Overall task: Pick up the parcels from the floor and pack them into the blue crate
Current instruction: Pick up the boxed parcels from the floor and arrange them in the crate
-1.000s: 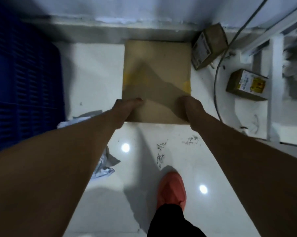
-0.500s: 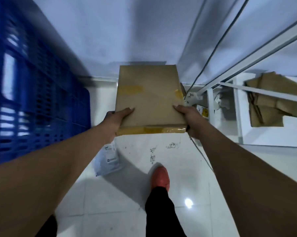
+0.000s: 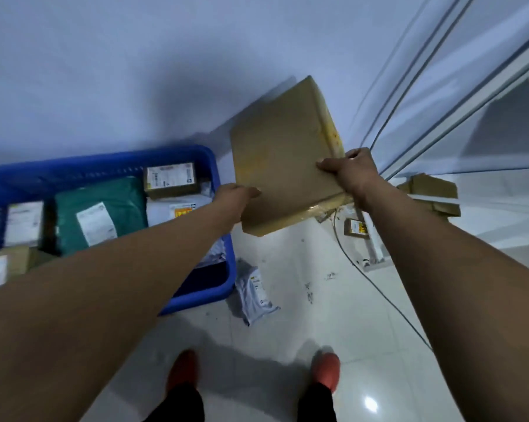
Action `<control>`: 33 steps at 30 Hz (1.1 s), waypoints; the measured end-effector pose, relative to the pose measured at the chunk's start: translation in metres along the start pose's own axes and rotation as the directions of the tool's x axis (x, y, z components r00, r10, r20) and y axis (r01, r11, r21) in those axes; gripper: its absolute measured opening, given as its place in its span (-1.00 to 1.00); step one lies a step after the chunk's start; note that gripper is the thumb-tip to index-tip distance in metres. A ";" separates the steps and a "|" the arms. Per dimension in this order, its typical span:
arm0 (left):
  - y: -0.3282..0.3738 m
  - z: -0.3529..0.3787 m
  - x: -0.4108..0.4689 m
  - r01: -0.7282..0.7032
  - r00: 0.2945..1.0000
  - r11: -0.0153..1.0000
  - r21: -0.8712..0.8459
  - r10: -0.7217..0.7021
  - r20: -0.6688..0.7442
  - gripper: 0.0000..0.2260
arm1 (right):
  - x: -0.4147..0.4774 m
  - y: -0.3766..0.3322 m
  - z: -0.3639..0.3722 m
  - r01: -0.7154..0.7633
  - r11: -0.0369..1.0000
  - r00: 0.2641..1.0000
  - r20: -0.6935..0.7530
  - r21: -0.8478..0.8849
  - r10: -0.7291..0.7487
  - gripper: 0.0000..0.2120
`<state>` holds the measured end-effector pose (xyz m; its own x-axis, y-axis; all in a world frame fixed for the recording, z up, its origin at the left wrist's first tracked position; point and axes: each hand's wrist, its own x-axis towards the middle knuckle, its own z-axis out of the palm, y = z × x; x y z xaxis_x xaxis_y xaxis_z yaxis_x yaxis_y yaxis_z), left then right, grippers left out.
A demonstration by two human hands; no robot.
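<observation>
The flat cardboard parcel (image 3: 283, 159) was off the floor (image 3: 287, 330), held in the air between both hands and tilted, its far corner up toward the wall. It hung just to the right of the blue crate (image 3: 216, 169), not yet over it. The right hand (image 3: 348, 173) gripped the parcel's right edge, fingers curled over onto the top face. The left hand (image 3: 237, 194) held the left edge near the lower corner, one digit lying across the top and the rest hidden underneath.

Inside the crate lay a green mailer bag (image 3: 101, 208) with a white label, a small labelled cardboard box (image 3: 171, 179) beside it, and further parcels, blurred, at the left. On the floor, a white poly mailer (image 3: 255, 295) lay just beside the crate's near corner, and a small box with a yellow label (image 3: 357, 228) sat below the held parcel, next to a thin cable (image 3: 378, 289). Two red shoes (image 3: 327, 371) stood at the bottom of the view.
</observation>
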<state>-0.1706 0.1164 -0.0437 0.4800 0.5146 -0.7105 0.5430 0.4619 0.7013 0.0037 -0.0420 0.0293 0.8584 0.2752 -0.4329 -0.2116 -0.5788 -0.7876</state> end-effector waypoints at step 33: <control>-0.128 -0.266 -0.006 0.131 0.972 0.900 -0.416 -0.200 -0.126 -0.65 | -0.091 0.096 0.260 0.149 0.932 0.900 0.436 -0.331 0.011 -0.47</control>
<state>-0.4267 0.2464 -0.1135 0.2710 0.4985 -0.8234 0.2652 0.7836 0.5617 -0.2161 0.0769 -0.1215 0.5663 0.5761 -0.5893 0.0851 -0.7521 -0.6535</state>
